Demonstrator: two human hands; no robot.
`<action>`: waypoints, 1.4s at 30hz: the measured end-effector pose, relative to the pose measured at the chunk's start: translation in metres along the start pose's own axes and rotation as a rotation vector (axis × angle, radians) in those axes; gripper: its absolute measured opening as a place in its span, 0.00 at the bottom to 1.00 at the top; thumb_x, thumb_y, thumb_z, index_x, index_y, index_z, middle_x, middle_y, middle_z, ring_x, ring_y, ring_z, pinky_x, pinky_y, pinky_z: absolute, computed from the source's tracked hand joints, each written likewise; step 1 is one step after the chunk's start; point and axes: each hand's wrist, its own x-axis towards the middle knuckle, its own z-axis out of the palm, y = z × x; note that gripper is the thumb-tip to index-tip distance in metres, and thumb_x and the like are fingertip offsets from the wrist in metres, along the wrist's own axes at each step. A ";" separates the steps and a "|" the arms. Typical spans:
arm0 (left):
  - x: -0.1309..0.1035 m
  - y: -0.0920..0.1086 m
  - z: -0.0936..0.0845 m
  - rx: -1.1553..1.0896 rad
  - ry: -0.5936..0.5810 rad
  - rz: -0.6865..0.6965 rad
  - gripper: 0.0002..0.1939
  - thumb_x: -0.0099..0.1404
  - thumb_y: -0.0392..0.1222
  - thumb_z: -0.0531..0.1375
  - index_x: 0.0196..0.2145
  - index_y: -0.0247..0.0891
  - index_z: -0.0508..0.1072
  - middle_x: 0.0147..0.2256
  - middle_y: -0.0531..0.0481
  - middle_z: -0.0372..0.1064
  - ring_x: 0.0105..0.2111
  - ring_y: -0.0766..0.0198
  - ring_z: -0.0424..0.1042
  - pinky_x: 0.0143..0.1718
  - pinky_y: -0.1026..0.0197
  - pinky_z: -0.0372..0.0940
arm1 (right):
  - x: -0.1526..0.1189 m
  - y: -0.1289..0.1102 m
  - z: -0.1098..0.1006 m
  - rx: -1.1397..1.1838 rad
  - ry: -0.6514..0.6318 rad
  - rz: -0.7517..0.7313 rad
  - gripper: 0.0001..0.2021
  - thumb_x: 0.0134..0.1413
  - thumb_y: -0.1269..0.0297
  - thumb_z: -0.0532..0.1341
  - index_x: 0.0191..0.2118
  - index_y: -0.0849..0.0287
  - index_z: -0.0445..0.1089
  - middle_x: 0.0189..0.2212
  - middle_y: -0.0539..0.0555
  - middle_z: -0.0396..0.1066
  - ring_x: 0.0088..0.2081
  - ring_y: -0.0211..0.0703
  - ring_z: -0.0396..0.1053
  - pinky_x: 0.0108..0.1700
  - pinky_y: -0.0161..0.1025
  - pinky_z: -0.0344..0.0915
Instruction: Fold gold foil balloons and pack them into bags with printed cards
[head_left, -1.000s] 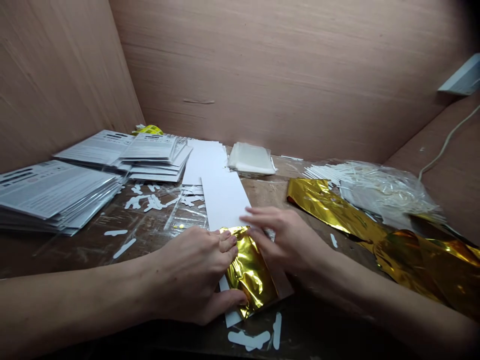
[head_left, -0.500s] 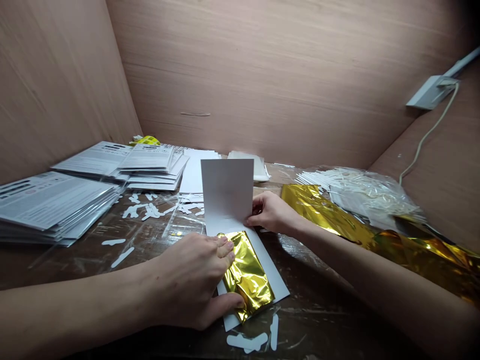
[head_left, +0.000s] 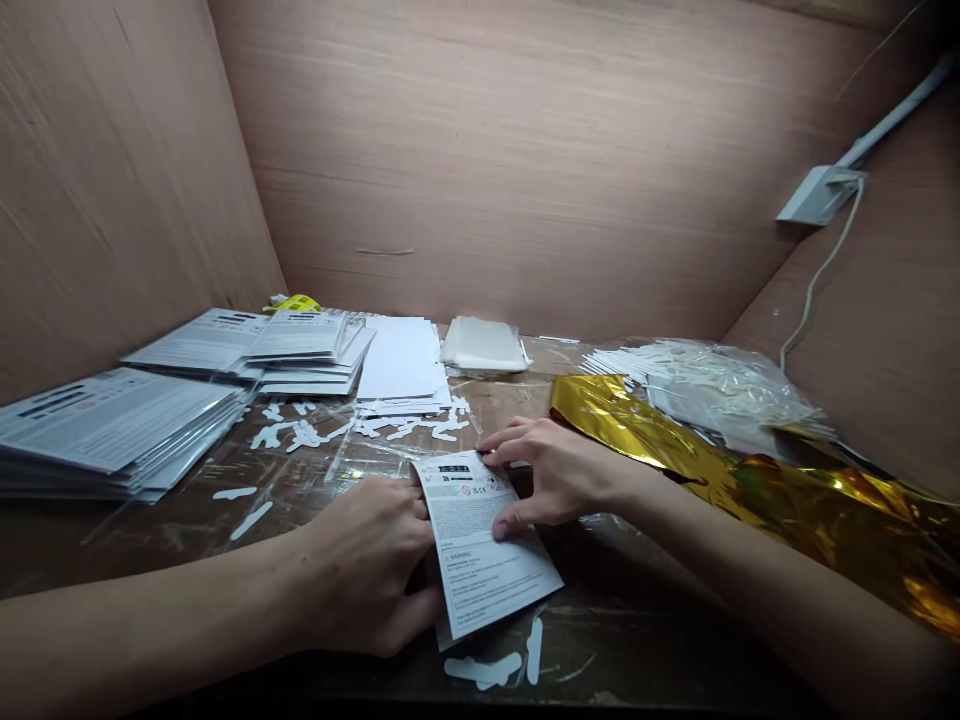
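Pinkish wooden panels (head_left: 487, 170) walled in the dark worktop (head_left: 637, 610) on the sides and rear that I could see from my remote seat. On that surface, near its front edge, lay the printed card (head_left: 491, 560), slanted and with its text facing up. I had the left hand (head_left: 367, 560) at the card's left edge, fingers bent and their tips hidden beneath it, so I could not tell whether they gripped anything. The right hand (head_left: 559, 475) was spread and not clenched, its thumb resting on the print and its forefinger at the card's top right corner.

Just in front of the card sat some white plastic tabs (head_left: 484, 668). Beyond it I saw blank white cards (head_left: 401, 362) and, beside them, a pile of clear sleeves (head_left: 486, 345). Stacked printed packets (head_left: 112, 415) filled the left side; gold foil (head_left: 622, 415) stretched across the right, next to a clear bag (head_left: 739, 390) with white sticks (head_left: 619, 365) beside it.
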 end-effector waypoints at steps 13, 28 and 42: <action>0.005 -0.040 -0.045 -0.088 0.173 -0.484 0.19 0.60 0.56 0.68 0.40 0.38 0.80 0.37 0.45 0.78 0.33 0.58 0.74 0.34 0.61 0.65 | 0.002 -0.013 0.010 0.132 0.135 -0.049 0.48 0.38 0.57 0.79 0.64 0.55 0.56 0.54 0.59 0.60 0.54 0.52 0.62 0.55 0.49 0.66; 0.077 -0.095 -0.010 -1.163 0.532 -0.731 0.19 0.52 0.48 0.75 0.35 0.28 0.83 0.31 0.39 0.79 0.28 0.60 0.75 0.32 0.60 0.70 | -0.004 0.021 0.007 1.336 0.698 0.436 0.21 0.43 0.62 0.75 0.42 0.65 0.75 0.37 0.59 0.78 0.37 0.44 0.76 0.41 0.41 0.74; 0.059 -0.095 -0.008 -1.057 0.533 -0.684 0.09 0.55 0.40 0.67 0.32 0.31 0.80 0.28 0.46 0.77 0.27 0.59 0.75 0.27 0.61 0.68 | -0.002 0.014 0.024 1.034 0.416 0.398 0.27 0.51 0.39 0.65 0.23 0.60 0.66 0.12 0.48 0.61 0.12 0.31 0.54 0.13 0.30 0.50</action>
